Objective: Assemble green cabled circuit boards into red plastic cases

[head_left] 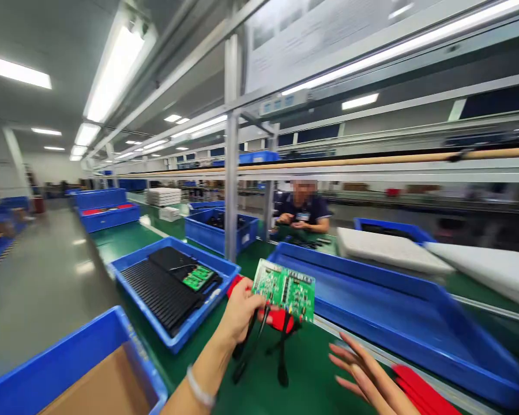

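Observation:
My left hand (241, 308) is closed on the lower left edge of a green circuit board (285, 289), held up above the green bench. Black cables (282, 357) hang down from the board's lower side. Something red (281, 320) shows just under the board; I cannot make out what it is. Lower right, my right hand (358, 369) is apart from the board, slightly blurred, its fingers spread and holding nothing. Red material (419, 392) lies beside the right wrist.
A blue tray (175, 346) at left holds black ribbed parts and another green board (198, 277). A long blue tray (393, 340) lies behind my right hand. Front left stands a blue bin (120, 317) with cardboard. A metal post (231, 173) rises mid-bench; a person (313, 213) sits opposite.

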A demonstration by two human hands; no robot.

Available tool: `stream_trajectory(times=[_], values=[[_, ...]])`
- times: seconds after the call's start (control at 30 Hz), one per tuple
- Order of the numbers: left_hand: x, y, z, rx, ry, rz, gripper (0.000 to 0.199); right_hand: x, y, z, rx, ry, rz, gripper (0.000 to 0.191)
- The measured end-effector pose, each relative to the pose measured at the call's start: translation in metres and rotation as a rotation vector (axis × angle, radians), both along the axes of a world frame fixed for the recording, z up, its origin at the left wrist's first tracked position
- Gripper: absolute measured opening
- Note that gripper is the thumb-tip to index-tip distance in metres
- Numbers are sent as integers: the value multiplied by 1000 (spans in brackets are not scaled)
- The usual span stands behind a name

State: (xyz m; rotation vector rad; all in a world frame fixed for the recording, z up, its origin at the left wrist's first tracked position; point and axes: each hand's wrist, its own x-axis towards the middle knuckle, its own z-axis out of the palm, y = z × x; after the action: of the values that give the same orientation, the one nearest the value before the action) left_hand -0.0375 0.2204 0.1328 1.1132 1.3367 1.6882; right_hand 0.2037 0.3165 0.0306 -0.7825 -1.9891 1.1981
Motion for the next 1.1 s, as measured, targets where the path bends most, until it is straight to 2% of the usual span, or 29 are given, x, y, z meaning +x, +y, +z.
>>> stream_trajectory(times=[0.07, 0.13, 0.2, 0.27, 0.37, 0.47, 0.6, 0.7, 0.83, 1.0, 1.1], values=[[30, 0, -28, -95, -337, -159, 27, 5, -4, 24, -133, 134, -107, 67], [52, 1, -51, -178, -496, -289, 34, 6, -6, 37, -66, 181, -240, 68], [64, 3, -68, -244, -577, -417, 43, 7, -5, 38, 22, 175, -294, 60], [70, 9, -81, -324, -585, -474, 49, 8, -2, 30, 86, 106, -314, 50], [75, 21, -96, -386, -470, -406, 55, 14, 2, 15, 244, -60, -353, 39], [80, 31, -115, -332, -383, -339, 59, 18, 8, 3, 463, -224, -404, 31], [84, 38, -142, -308, -357, -277, 63, 14, 13, -12, 688, -393, -427, 30], [85, 39, -155, -319, -378, -248, 64, 9, 12, -22, 758, -438, -410, 32], [83, 37, -157, -333, -388, -227, 63, 4, 10, -31, 678, -394, -397, 30], [81, 34, -152, -306, -352, -205, 63, -2, 15, -27, 329, -244, -382, 17], [79, 35, -154, -259, -321, -216, 59, -7, 22, -21, 200, -212, -366, 12]])
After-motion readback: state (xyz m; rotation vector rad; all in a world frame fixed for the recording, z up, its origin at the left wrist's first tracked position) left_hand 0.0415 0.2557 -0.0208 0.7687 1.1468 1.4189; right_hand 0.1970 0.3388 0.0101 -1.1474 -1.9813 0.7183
